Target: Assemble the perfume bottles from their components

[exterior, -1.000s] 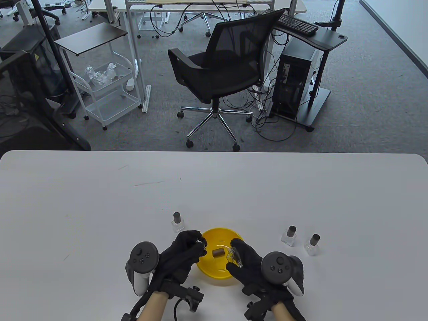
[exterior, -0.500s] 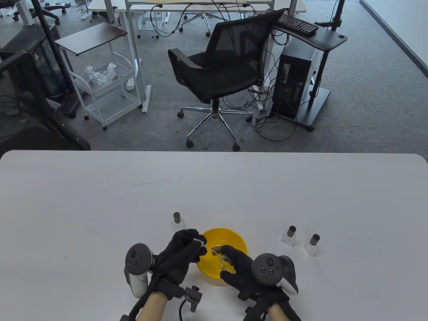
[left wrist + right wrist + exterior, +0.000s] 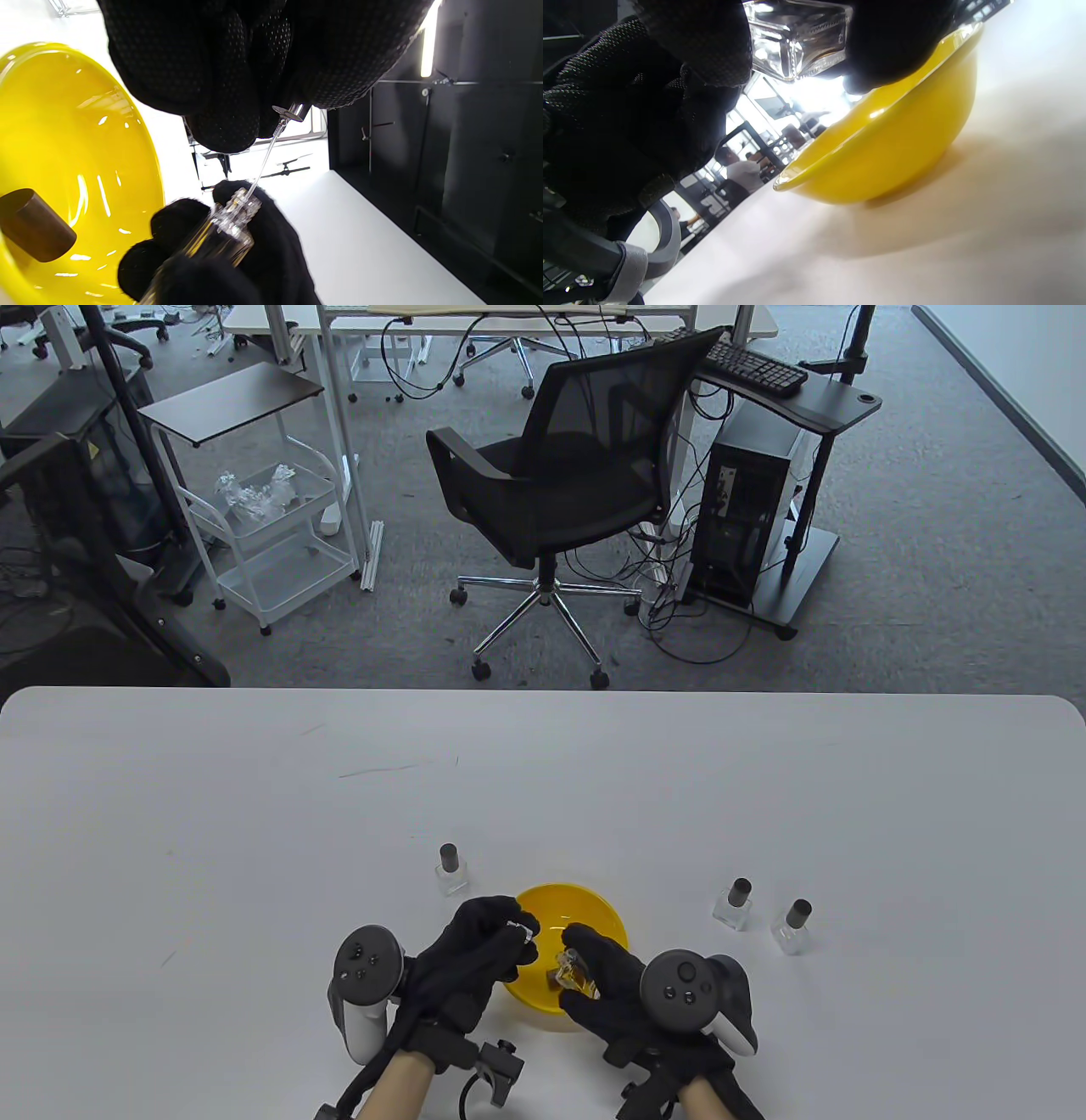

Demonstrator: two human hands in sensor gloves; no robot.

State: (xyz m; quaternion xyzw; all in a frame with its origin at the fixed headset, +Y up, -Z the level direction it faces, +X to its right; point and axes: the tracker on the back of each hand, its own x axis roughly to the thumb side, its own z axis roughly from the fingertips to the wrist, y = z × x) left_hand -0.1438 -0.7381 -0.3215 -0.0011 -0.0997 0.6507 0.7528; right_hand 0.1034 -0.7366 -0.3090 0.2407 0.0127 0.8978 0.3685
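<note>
- My left hand [image 3: 475,963] pinched the sprayer [image 3: 289,112] by its head, its thin tube [image 3: 264,163] entering the bottle's neck.
- My right hand [image 3: 607,984] gripped the glass bottle [image 3: 220,231] over the yellow bowl [image 3: 607,912].
- I judged the tube flimsy and the glass slippery and breakable, so holding the body seemed safest.

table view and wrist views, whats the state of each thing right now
left hand: pinches the spray pump, its thin tube entering the bottle's neck
right hand: grips the open glass bottle, tilted over the bowl
yellow bowl: upright on the table, holds one brown cap lying on its side
three capped bottles: standing upright on the table
</note>
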